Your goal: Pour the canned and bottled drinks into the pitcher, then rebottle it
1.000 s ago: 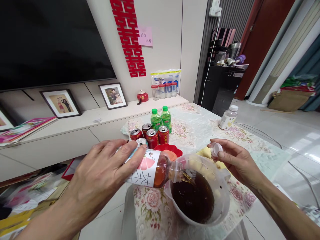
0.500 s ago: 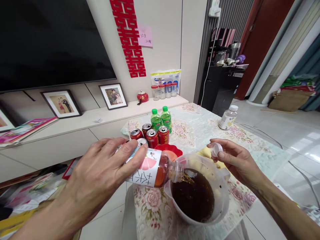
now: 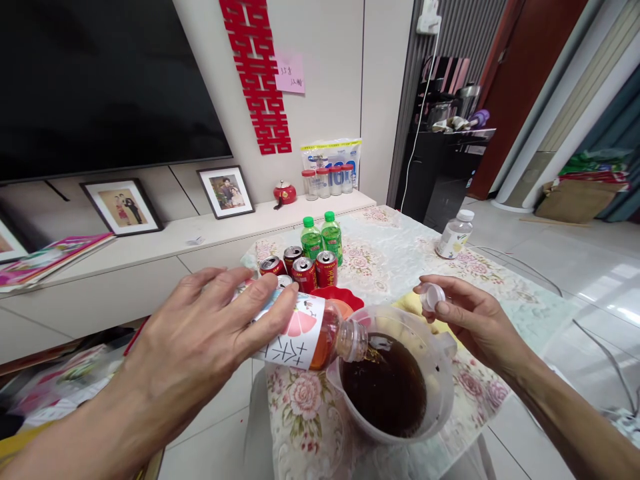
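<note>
Sideways in the left hand (image 3: 220, 313), whose fingers are wrapped over it, the bottle (image 3: 300, 330) points its long axis just past 3 o'clock, its mouth over the jug's (image 3: 444, 393) 10 o'clock edge with a thin stream meeting the dark liquid (image 3: 383, 400). At the jug's 1 o'clock, nearer its rim, the right hand (image 3: 465, 317) pinches a white cap (image 3: 433, 297) between thumb and fingers. Hidden are the bottle's base and the left thumb, and I cannot tell whether the bottle's neck touches the rim.
</note>
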A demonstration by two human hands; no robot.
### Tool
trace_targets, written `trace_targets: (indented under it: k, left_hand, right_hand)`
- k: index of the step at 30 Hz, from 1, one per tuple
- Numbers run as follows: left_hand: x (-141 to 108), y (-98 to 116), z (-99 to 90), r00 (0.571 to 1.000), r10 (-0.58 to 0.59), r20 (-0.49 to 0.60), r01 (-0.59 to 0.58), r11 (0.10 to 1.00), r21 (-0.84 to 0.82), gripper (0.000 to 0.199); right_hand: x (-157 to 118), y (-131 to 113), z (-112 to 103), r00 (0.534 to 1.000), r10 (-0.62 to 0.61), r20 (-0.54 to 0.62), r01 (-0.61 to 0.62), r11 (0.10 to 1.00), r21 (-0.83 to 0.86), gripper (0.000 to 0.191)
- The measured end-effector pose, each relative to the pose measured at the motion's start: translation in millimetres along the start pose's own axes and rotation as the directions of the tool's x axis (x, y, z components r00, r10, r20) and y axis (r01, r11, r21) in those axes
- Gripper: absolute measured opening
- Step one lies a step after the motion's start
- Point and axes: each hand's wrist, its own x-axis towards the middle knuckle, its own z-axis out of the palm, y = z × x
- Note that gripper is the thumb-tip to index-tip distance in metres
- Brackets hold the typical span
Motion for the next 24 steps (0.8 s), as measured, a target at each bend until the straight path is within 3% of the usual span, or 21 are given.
trace_targets:
  k: [16,24]
  left_hand:
    - [2,0,0.7,1.0,-0.014,0.022,0.013,0.999,0.04,0.063]
    - [11,2,-13.2,0.994,-0.026,0.106,0.023,0.999,0.034,0.071]
  right_hand:
    - [0,-1,2,1.0,-0.009,0.016,0.008,1.0,0.013,0.041]
    - [-1,-1,1,0.999,-0.018,0.034,0.017,1.0,0.006,0.039]
